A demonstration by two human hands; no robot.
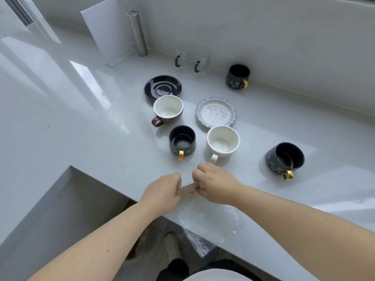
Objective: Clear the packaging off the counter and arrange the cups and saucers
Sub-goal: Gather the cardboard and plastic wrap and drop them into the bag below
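At the near edge of the glossy grey counter [81, 138], the left hand [162, 191] and the right hand [215, 185] are both closed, pinching a brownish strip, maybe tape [188, 190], between them. Under the right forearm lies clear plastic packaging [207, 220], crinkled and hard to make out, hanging over the edge. Beyond stand a black mug with gold handle [182, 141] and a white cup [222, 141], then a lace-rimmed saucer [216, 112], a brown cup [168, 110], and a black saucer [162, 87].
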